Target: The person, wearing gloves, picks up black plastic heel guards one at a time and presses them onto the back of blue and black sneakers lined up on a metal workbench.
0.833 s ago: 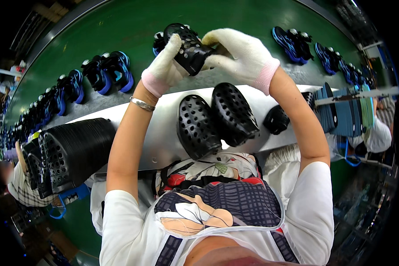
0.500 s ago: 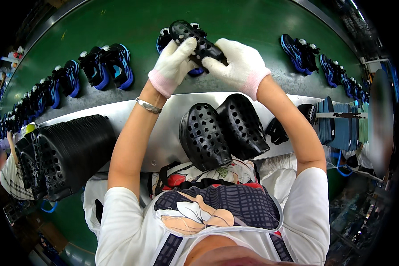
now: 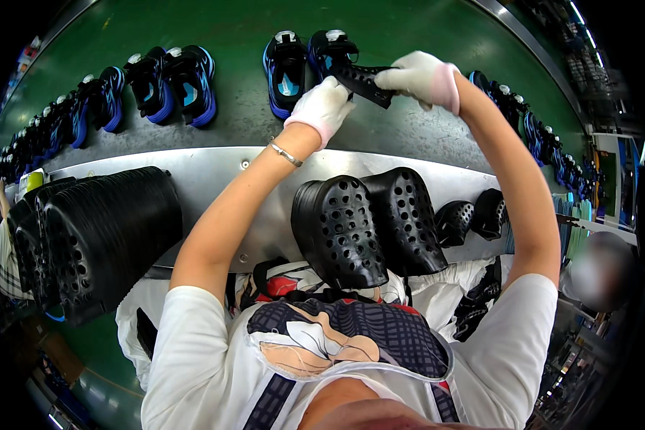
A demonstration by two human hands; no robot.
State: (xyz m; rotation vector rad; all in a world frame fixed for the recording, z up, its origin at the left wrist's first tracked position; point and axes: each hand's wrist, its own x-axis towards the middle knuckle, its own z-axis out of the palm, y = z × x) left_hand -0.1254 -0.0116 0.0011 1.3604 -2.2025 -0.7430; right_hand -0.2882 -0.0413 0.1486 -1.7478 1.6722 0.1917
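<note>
A pair of black and blue sneakers, a left one [image 3: 287,72] and a right one [image 3: 327,50], rests on the green conveyor belt with heels toward me. My white-gloved left hand [image 3: 321,109] curls over the heel of the right sneaker, hiding that end. In my gloved right hand [image 3: 424,77] is a black perforated plastic shoe insert [image 3: 365,82], pinched near its right end and slanted across the right sneaker's opening. The insert's left end meets the sneaker beside my left fingers; how far it reaches in is not visible.
Nearer me, a metal ledge [image 3: 265,193] carries two stacks of larger black perforated inserts [image 3: 347,229] and two smaller inserts [image 3: 455,222]. A long nested stack [image 3: 115,229] stands at left. More sneakers [image 3: 190,86] line the belt both ways. Another person [image 3: 7,258] is at far left.
Both hands have shifted right, the right one farther. The insert, earlier held between both hands above the pair, is lower at the right sneaker, and the left hand has moved to that heel.
</note>
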